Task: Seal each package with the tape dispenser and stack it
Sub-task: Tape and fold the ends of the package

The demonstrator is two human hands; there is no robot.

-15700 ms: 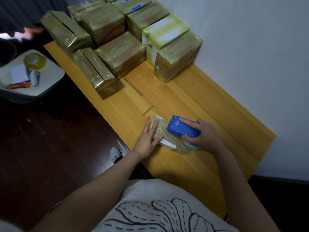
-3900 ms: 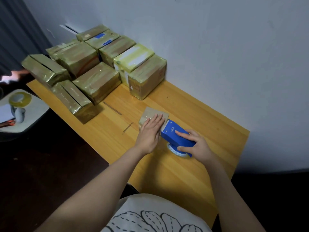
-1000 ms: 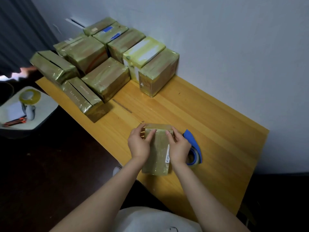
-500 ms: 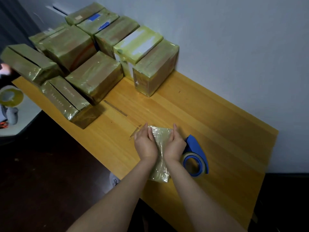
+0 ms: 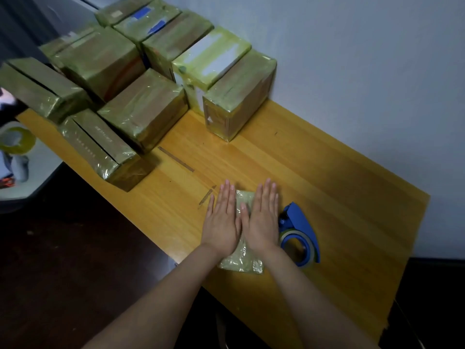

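Left hand: the left hand [image 5: 222, 217] lies palm down on the package [image 5: 242, 261], fingers straight and close together, gripping nothing; the forearm reaches in from the lower left.
Right hand: the right hand [image 5: 263, 217] lies flat beside it in the same pose, fingers straight and pointing away from the person, the two hands touching along their inner edges.
Package: a small flat parcel in glossy tape, near the front edge of the table [image 5: 327, 197], mostly hidden under both palms; only its near end and a strip between the fingers show.
Long axis: it runs away from the person, from the table's front edge toward the wall [image 5: 364, 71].
Tape dispenser: the blue tape dispenser [image 5: 299, 231] lies on its side on the table, just beside the right hand, held by neither hand.
Surface: a yellow wooden table set against a pale wall, with short strips of tape [image 5: 176, 159] stuck to the boards.
Room: sealed boxes [image 5: 143, 107] crowd the table's far left end; a dark floor [image 5: 63, 260] lies below, and a roll of tape [image 5: 16, 141] sits on a pale side surface at the left.
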